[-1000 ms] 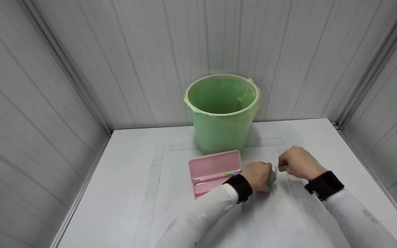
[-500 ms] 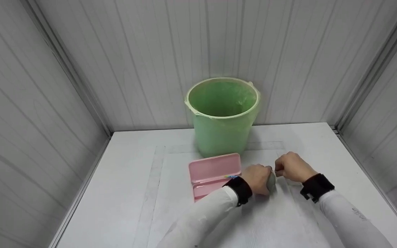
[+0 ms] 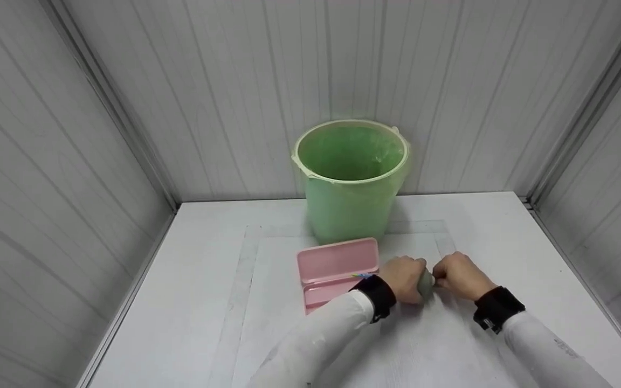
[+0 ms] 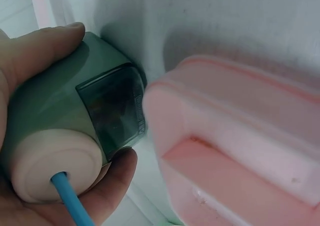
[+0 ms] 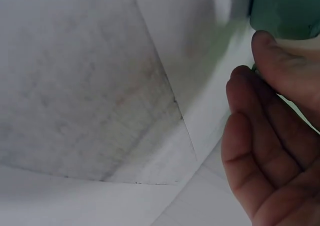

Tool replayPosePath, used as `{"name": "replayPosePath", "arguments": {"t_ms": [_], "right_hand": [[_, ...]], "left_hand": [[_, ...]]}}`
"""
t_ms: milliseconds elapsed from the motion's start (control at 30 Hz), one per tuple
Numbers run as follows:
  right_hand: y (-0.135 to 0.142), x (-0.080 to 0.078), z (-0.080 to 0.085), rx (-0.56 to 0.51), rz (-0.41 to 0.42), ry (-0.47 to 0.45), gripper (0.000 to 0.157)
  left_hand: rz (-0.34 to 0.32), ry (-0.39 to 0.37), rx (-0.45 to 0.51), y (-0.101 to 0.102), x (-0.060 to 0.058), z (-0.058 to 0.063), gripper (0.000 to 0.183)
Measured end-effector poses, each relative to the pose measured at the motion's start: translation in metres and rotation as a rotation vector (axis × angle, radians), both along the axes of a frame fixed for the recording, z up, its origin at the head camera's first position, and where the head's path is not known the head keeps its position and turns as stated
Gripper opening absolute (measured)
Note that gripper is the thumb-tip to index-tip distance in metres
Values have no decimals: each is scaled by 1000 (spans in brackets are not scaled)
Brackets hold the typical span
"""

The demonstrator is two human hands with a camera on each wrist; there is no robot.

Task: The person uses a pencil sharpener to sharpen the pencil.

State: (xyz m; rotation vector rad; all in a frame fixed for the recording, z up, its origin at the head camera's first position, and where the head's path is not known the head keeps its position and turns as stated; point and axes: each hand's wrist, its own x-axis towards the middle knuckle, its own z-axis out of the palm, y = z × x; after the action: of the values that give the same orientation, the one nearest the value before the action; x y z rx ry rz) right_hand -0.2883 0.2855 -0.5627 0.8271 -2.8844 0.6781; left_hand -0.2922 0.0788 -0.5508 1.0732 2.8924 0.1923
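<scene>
Sharpener: the green pencil sharpener (image 4: 55, 95) lies in the left hand (image 3: 403, 279), right of the pink case; whether it touches the worktop (image 3: 202, 280) is unclear.
Left fingers: curled round the sharpener's body, thumb on one side.
Pencil: a blue pencil (image 4: 72, 198) sits in the hole of the sharpener's round, pale face.
Right fingers: the right hand (image 3: 461, 276) is at the sharpener's opposite end, thumb and forefinger pinching a small handle (image 5: 255, 68), mostly hidden.
Case: the pink case (image 3: 337, 261) lies open near the left wrist.
Bucket: a green bucket (image 3: 351, 210) stands upright behind the case.
</scene>
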Motion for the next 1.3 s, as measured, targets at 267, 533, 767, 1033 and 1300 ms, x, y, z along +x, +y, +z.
{"name": "replayPosePath", "arguments": {"t_ms": [267, 533, 767, 1033, 1300], "right_hand": [[3, 11, -2, -7, 47, -44, 17], [0, 25, -6, 16, 84, 56, 15], [3, 32, -3, 25, 145, 45, 18], [5, 42, 11, 46, 172, 22, 26], [-2, 47, 36, 74, 230, 154, 34]], "left_hand": [[22, -4, 10, 2, -2, -2, 39], [69, -2, 22, 4, -6, -3, 38], [90, -10, 18, 8, -4, -4, 42], [62, -8, 33, 12, -4, -4, 39], [65, -30, 17, 9, -7, -4, 35]]}}
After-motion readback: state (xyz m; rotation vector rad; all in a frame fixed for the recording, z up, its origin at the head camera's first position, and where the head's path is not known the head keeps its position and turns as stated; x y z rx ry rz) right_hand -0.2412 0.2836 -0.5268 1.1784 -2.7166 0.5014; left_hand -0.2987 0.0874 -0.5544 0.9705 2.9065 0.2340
